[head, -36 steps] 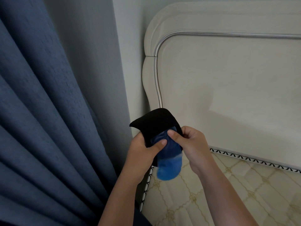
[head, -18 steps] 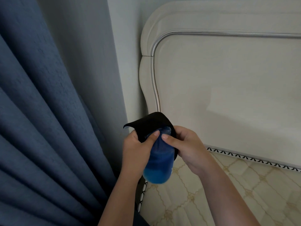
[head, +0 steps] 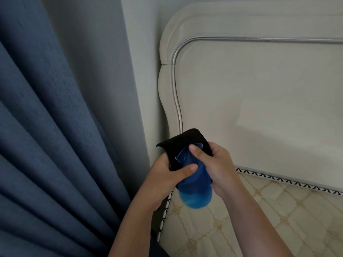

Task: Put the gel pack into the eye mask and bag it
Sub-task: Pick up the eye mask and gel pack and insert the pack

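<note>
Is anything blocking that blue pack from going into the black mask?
Nothing visible does. The gel pack already has its upper end at the eye mask opening, with its lower end hanging out. Only the left hand and right hand are there, thumbs pressing on the pack.

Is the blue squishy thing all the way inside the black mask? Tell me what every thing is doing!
eye mask, held up in the air, opening pointing down.
gel pack, only partly inside the eye mask, lower end sticking out.
left hand, grips the eye mask, thumb on the gel pack.
right hand, pinches the gel pack's upper end, thumb on top.
curtain, hanging in folds.
</note>
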`<state>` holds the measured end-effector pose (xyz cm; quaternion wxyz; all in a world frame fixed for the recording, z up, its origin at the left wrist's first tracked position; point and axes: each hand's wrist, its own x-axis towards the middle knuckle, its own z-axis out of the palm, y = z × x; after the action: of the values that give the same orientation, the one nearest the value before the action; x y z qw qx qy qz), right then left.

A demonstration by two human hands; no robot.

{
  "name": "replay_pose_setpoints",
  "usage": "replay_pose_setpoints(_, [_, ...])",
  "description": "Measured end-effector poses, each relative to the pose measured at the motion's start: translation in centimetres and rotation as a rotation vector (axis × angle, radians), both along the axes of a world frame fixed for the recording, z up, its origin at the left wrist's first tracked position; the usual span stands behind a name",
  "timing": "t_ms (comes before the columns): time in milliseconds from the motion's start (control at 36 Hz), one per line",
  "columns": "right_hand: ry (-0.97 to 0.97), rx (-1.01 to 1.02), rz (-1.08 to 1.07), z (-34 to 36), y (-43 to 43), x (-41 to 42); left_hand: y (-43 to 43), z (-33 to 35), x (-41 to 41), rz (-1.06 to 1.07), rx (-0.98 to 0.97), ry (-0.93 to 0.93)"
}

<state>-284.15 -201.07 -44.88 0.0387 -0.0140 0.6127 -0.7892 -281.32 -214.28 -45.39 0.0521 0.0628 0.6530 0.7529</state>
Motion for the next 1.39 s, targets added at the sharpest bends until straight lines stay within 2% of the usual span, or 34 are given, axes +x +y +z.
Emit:
replay_pose_setpoints(194, [0.055,-0.070,-0.080,0.4,0.0,0.0,0.1,0.0,0.1,-0.070,-0.161,-0.021])
replay_pose_setpoints(278, [0.104,-0.067,-0.074,0.4,0.1,0.1,0.2,0.0,0.1,0.041,-0.259,-0.032])
replay_pose_setpoints(389, [0.190,-0.069,-0.070,0.4,0.2,0.1,0.1,0.0,-0.1,0.285,-0.619,0.007])
replay_pose_setpoints(528, [0.250,-0.130,-0.059,0.3,-0.1,0.1,0.4,0.3,0.3,0.371,-0.696,0.086])
replay_pose_setpoints(667, [0.303,-0.119,-0.084,0.2,0.0,0.0,0.4,0.5,0.5,0.452,-0.577,0.045])
replay_pose_setpoints(750, [0.335,-0.088,-0.089,0.1,-0.2,0.1,0.2,0.5,0.6,0.364,-0.522,-0.002])
replay_pose_setpoints(889, [0.352,-0.073,-0.071,0.1,-0.5,0.4,0.4,0.9,1.3,0.157,-0.270,-0.068])
replay_pose_setpoints(1167, [0.322,-0.122,0.096,0.8,-1.0,1.1,0.0,2.0,1.8,0.011,0.223,-0.151])
replay_pose_setpoints(1250, [0.312,-0.116,0.107,1.0,-1.0,1.2,0.1,2.2,1.9,0.012,0.242,-0.113])
replay_pose_setpoints(1389, [0.320,-0.116,0.091,0.8,-1.2,1.2,0.5,2.0,1.8,0.148,0.099,0.031])
